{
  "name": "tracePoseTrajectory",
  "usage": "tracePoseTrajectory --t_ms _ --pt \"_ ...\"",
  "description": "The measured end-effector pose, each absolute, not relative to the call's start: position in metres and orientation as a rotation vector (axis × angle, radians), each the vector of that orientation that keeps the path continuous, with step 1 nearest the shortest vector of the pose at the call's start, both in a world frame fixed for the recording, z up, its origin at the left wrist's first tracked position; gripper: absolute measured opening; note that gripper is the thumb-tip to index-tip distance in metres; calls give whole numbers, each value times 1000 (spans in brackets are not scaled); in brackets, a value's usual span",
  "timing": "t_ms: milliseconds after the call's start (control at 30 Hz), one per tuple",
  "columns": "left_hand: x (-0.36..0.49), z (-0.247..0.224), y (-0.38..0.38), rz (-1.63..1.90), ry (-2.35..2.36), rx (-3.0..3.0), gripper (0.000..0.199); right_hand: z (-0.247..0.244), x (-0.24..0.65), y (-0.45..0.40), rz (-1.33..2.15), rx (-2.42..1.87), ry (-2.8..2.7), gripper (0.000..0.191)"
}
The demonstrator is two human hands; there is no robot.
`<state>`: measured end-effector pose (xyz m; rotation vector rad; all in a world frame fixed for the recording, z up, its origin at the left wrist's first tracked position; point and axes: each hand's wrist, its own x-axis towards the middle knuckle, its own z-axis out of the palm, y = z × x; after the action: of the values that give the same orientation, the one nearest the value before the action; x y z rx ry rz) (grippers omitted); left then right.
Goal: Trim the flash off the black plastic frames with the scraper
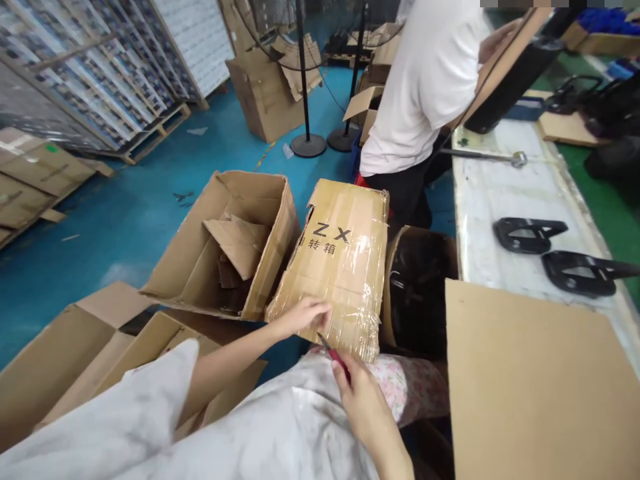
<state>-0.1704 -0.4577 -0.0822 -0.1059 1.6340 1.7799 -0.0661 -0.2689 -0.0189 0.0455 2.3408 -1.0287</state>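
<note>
A taped cardboard box (pixel 340 267) with "ZX" and Chinese characters printed on it lies in front of me, closed side up. My left hand (pixel 309 315) is over its near end, fingers curled together; whatever they pinch is too small to make out. In my right hand (pixel 357 393) is a small knife (pixel 336 357) with a red handle, gripped with its dark tip pointing up and left. That tip is close to my left fingers, by the near edge of the box.
Left of the taped box stands an open carton (pixel 185 267) with cardboard pieces inside. A carton lined with black plastic (pixel 420 293) is to the right. Black parts (pixel 530 235) and a hammer-like tool (pixel 517 159) lie on the workbench (pixel 480 200). A co-worker (pixel 425 87) stands ahead.
</note>
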Motion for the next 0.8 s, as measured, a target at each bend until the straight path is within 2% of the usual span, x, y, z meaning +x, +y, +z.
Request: tracePoseTrajectory --t_ms 100,233,367,433,633,733,800 --pt "-113 -96 -513 1777 1423 -339 48 -13 -87 -270 -862 11 2258 43" --pt "-59 -118 -536 1937 964 -1028 41 -12 -114 -288 -713 -212 2146 32" --pt "-63 -123 -527 2039 811 -1175 41 -20 -141 -292 -715 -277 1973 60" --pt "-76 -124 -524 2164 846 -1310 34 -21 -154 -287 -761 -239 1938 65" --pt "-95 -125 -511 2373 896 -1514 36 5 -185 -278 -977 -172 1787 56" --pt "-90 -125 -487 2442 803 -1499 45 22 -198 -291 -928 -219 1828 54" --pt "-87 -126 -471 2480 782 -1458 52 31 -209 -310 -826 -297 1878 45"
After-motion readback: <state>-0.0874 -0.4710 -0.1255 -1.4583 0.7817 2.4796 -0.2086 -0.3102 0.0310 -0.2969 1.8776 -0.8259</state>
